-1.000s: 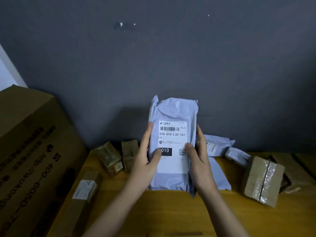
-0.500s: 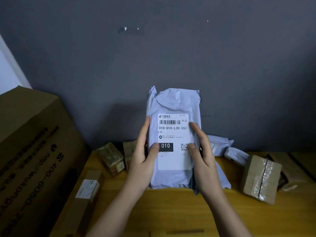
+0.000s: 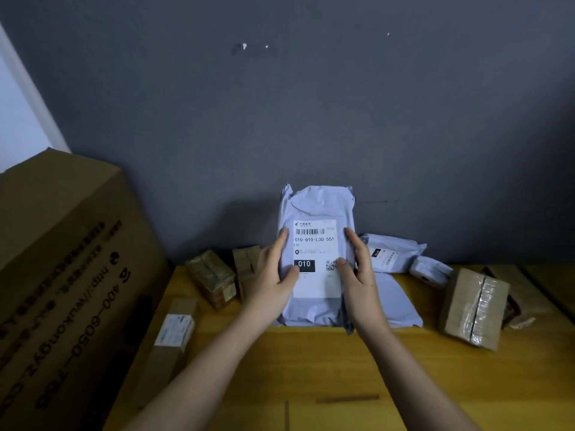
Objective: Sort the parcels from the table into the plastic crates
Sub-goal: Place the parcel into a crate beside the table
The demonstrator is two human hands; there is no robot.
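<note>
parcel label (image 3: 315, 259) 010-010-L30-551, 010

Bare worktop (image 3: 311, 368) lies open below the fingers (image 3: 281, 244). Brown boxes (image 3: 214, 278) crowd their left side. A taped box (image 3: 473, 309) blocks the right.

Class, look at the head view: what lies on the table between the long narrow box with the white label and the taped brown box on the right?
The head view shows the pale mailer bag, gripped by the left hand and right hand.

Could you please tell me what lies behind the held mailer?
Behind the held mailer, a flat mailer and a labelled bag show on the table; anything directly behind it is covered.
</note>
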